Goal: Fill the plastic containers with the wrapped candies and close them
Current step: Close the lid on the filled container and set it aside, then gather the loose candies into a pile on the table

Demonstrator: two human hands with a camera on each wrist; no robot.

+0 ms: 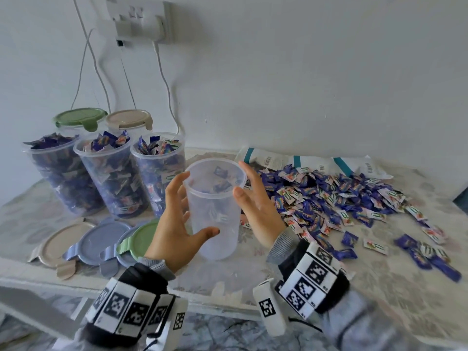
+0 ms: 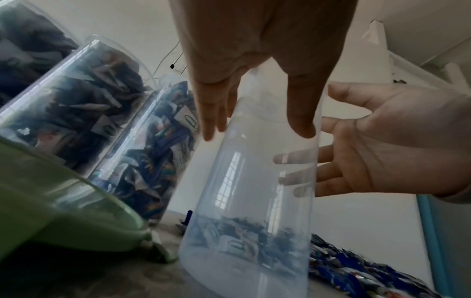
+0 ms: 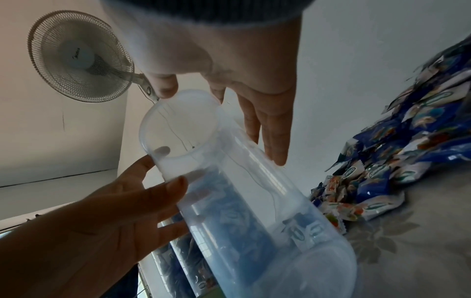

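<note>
Looking down over the desk (image 1: 379, 287) with its pale floral cover, I see the biggest spread first: a loose heap of wrapped candies (image 1: 349, 198) in blue and white across the right half; behind it, against the wall, lie white packets with teal stripes (image 1: 314, 160); to the left stand three filled containers (image 1: 111, 178), open-topped and heaped with candies, and behind them two lidded containers (image 1: 103, 120), one lid green, one beige; in front of the filled ones lie loose lids (image 1: 101, 239), beige, blue and green, overlapping; at the centre stands the clear container (image 1: 215, 206), upright on the desk, with only a few candies in its bottom as the left wrist view shows; my left hand (image 1: 174, 224) cups its left side with fingers spread, thumb laid across the near wall; my right hand (image 1: 255, 206) is at its right side, fingers straight and together, tips at the rim; whether the right palm touches the wall I cannot tell; a wall fan (image 3: 81, 58) shows in the right wrist view.
</note>
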